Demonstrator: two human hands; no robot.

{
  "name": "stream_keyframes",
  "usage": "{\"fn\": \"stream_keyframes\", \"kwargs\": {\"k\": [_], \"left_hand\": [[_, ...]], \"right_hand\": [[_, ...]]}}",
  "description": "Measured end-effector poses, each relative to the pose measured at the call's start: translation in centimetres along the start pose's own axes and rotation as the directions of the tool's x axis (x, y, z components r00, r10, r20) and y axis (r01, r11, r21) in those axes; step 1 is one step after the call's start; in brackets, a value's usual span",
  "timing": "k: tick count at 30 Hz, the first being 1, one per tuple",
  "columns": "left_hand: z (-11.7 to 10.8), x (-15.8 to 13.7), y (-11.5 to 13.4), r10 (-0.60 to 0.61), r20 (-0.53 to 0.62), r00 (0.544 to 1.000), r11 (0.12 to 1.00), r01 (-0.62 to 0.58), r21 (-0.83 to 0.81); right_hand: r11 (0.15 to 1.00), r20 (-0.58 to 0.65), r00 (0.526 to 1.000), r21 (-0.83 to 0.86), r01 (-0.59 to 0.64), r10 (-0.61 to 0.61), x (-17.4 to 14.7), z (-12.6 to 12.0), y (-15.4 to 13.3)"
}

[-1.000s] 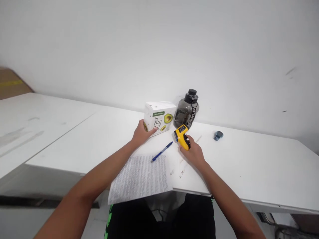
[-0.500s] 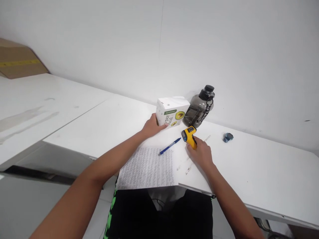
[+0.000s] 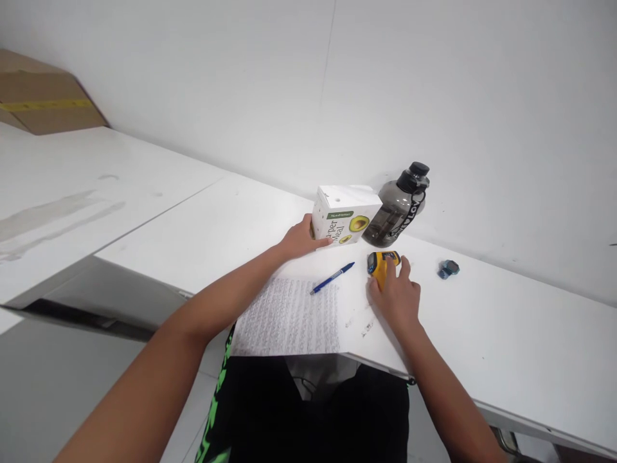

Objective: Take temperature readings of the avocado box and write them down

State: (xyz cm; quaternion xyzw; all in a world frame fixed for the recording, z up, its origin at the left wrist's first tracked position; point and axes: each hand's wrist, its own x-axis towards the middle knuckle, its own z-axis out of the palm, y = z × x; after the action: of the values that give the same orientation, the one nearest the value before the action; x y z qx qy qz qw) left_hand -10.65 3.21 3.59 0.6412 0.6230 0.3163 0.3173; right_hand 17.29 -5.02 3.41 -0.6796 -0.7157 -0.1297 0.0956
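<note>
My left hand (image 3: 303, 240) grips the left side of a white box (image 3: 344, 209) printed with avocados, its thumb across the front and the other fingers hidden behind. My right hand (image 3: 396, 297) rests over a yellow and black infrared thermometer gun (image 3: 379, 265) on the table, thumb at its left side and fingers over the top. Between the hands lies a blue pen (image 3: 332, 278), its lower end over a sheet of paper (image 3: 289, 318) covered in writing. Just right of the box, touching or nearly so, stands a dark see-through water bottle (image 3: 393, 209) with a black cap and strap.
A small dark blue object, perhaps a watch (image 3: 448, 269), sits to the right. The white table (image 3: 520, 328) runs along a white wall (image 3: 457, 116). At the far left, a cardboard box (image 3: 53, 103) with yellow tape stands on another table. The near table edge is close to my lap.
The thermometer has turned on the table, and my right hand has shifted from its handle to over its top. My left hand keeps its hold on the box. The view has shifted slightly.
</note>
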Motion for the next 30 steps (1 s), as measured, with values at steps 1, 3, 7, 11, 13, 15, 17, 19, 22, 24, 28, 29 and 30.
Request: {"fn": "stream_keyframes", "kwargs": {"k": [1, 3, 7, 11, 13, 15, 17, 19, 22, 24, 28, 29, 30], "left_hand": [[0.1, 0.0, 0.0, 0.007, 0.014, 1.000, 1.000, -0.007, 0.000], [0.4, -0.1, 0.0, 0.024, 0.039, 0.999, 1.000, -0.023, -0.002], [0.9, -0.4, 0.2, 0.031, 0.036, 0.999, 0.999, -0.031, -0.013], [1.3, -0.7, 0.3, 0.040, 0.012, 0.999, 0.999, -0.041, 0.021], [1.3, -0.7, 0.1, 0.050, 0.007, 0.999, 0.998, -0.050, 0.034], [1.3, -0.6, 0.0, 0.047, 0.004, 0.999, 0.999, -0.047, 0.027], [1.3, -0.6, 0.0, 0.039, 0.001, 0.999, 0.999, -0.039, 0.018], [1.2, -0.5, 0.1, 0.031, -0.001, 1.000, 0.999, -0.031, 0.023], [1.2, -0.5, 0.2, 0.034, 0.007, 0.999, 0.999, -0.034, 0.032], [1.2, -0.5, 0.3, 0.042, 0.012, 0.999, 0.999, -0.043, 0.031], [1.2, -0.6, 0.4, 0.054, 0.014, 0.998, 0.998, -0.054, 0.020], [1.2, -0.6, 0.4, 0.054, 0.017, 0.998, 0.998, -0.055, 0.021], [1.3, -0.6, 0.4, 0.056, 0.021, 0.998, 0.998, -0.056, 0.021]], "right_hand": [[0.999, -0.027, 0.999, -0.011, 0.033, -0.034, -0.1, 0.2, -0.4], [0.986, -0.028, 0.985, 0.004, 0.169, -0.169, -0.1, 0.4, -1.3], [0.898, 0.053, 0.898, 0.067, 0.434, -0.438, 0.4, 0.6, -3.2], [0.860, 0.151, 0.846, 0.079, 0.505, -0.511, 1.0, 0.8, -3.7], [0.842, 0.160, 0.827, 0.112, 0.527, -0.539, 1.2, 1.1, -3.4], [0.831, 0.107, 0.828, 0.164, 0.531, -0.551, 1.1, 1.5, -2.7], [0.809, -0.011, 0.836, 0.248, 0.533, -0.548, 0.7, 1.8, -1.9], [0.741, -0.172, 0.819, 0.355, 0.570, -0.548, -0.1, 2.0, -1.3], [0.517, -0.361, 0.718, 0.512, 0.686, -0.595, -1.7, 1.9, -1.3], [0.384, -0.370, 0.691, 0.625, 0.679, -0.621, -2.3, 1.9, -1.8], [0.375, -0.065, 0.842, 0.875, 0.306, -0.536, -1.7, 2.1, -2.6], [0.374, 0.015, 0.876, 0.908, 0.190, -0.482, -1.4, 2.1, -2.7], [0.369, 0.078, 0.901, 0.925, 0.094, -0.426, -1.0, 2.1, -2.7]]}}
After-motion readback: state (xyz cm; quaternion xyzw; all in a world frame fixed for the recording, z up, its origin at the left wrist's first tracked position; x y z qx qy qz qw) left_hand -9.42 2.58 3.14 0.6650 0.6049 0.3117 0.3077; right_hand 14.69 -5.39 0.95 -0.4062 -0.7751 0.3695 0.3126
